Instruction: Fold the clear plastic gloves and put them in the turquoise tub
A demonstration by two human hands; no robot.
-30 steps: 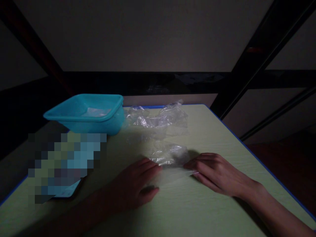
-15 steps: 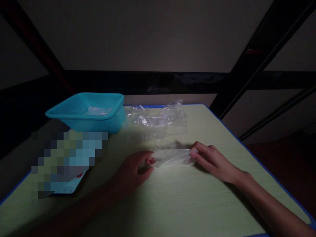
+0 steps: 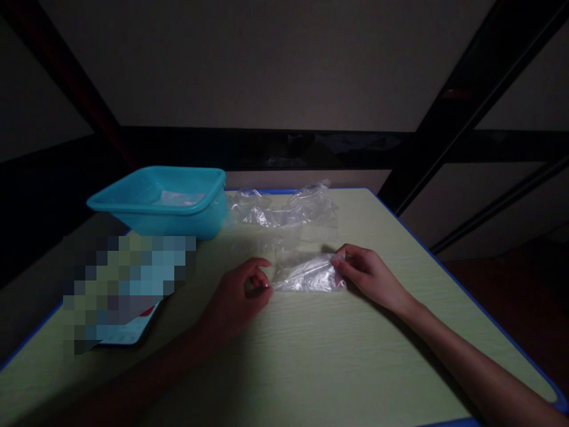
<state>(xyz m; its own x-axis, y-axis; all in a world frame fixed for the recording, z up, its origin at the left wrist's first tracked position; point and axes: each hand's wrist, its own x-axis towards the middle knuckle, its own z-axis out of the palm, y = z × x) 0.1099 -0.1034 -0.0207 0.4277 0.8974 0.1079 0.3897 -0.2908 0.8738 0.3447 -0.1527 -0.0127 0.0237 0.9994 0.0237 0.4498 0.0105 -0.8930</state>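
A clear plastic bag (image 3: 309, 274), folded into a narrow shape, lies low over the middle of the pale table. My right hand (image 3: 367, 276) pinches its right end between thumb and fingers. At the bag's left corner, my left hand (image 3: 242, 290) has its thumb and a curled finger closed on the tip, while the index finger reaches out above. Behind the bag, more crumpled clear plastic (image 3: 284, 213) is spread near the table's far edge.
A turquoise basket (image 3: 173, 216) at the far left holds a whitish flat thing. In front of it lies a device (image 3: 127, 332), mostly blurred out by blocks. The pale table (image 3: 311, 367) has a blue edge; a wall rises behind it.
The bag now hangs less taut and shows more shine and creases. My right hand has moved slightly left and away from me. My left index finger has lifted off the bag.
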